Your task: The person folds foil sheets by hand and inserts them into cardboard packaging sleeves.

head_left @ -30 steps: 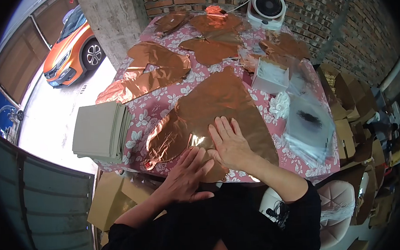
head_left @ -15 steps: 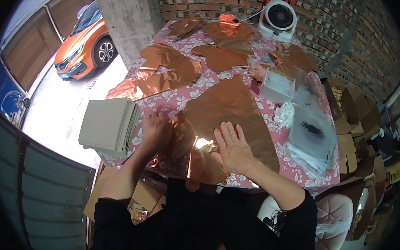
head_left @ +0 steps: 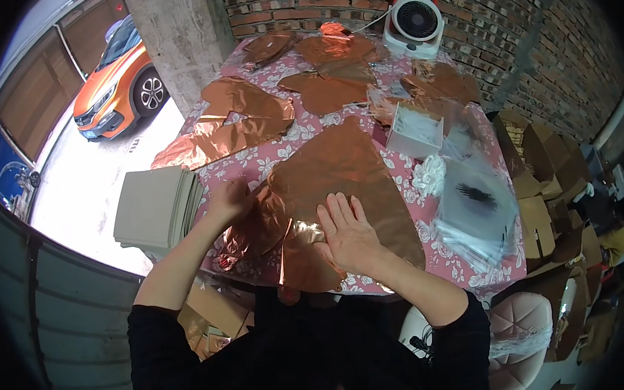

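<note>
A large, flat copper-coloured foil balloon lies across the front middle of the table, its left part crumpled and folded over. My right hand rests palm down on it with the fingers stretched out, beside a bright glint. At the balloon's left edge is my left hand, its fingers curled in; whatever is in them is hidden. Left of that hand sits a stack of grey-green flat sheets. More flat copper foil balloons lie farther back on the table.
A pink flowered cloth covers the table. On the right are a white box, a crumpled white bundle and clear plastic bags. A white fan stands at the back. Cardboard boxes and a padded chair flank the table.
The view has shifted slightly, moving the scene to the left. My left hand has drawn a little away from the balloon's crumpled left part, now more exposed. My right hand stays flat on the foil.
</note>
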`<control>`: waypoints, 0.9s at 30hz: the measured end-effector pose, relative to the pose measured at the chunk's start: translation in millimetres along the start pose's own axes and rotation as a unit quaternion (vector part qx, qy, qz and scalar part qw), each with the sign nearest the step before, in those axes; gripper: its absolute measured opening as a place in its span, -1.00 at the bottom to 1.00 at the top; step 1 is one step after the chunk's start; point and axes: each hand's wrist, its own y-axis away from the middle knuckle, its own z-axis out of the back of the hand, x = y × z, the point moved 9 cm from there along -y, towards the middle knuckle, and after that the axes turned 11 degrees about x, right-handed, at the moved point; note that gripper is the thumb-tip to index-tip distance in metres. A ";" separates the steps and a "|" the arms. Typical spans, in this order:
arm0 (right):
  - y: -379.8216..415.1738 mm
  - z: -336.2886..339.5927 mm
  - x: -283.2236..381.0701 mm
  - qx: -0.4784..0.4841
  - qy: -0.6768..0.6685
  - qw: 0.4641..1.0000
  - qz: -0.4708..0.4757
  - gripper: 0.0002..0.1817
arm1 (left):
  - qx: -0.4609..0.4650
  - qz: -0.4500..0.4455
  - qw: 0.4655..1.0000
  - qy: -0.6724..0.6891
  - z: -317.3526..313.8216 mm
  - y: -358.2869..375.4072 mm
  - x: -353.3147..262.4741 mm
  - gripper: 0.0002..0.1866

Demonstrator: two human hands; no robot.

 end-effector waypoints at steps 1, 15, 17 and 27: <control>0.1 0.5 0.4 -0.003 0.000 1.000 0.002 -0.24 | 0.023 0.024 0.999 0.008 1.9 1.5 -4.2 -0.71; 0.1 -1.3 -0.2 0.003 0.004 1.000 0.006 -0.22 | 0.201 -0.029 0.966 0.158 -10.3 -33.2 0.1 -0.67; 0.0 -1.9 -0.8 0.009 -0.001 1.000 0.001 -0.22 | 0.278 -0.039 0.931 0.233 -11.6 -28.3 -6.9 -0.74; 0.6 -2.0 -0.8 0.001 -0.011 1.000 0.003 -0.23 | 0.304 -0.156 0.901 0.268 7.1 -2.4 -54.5 -0.69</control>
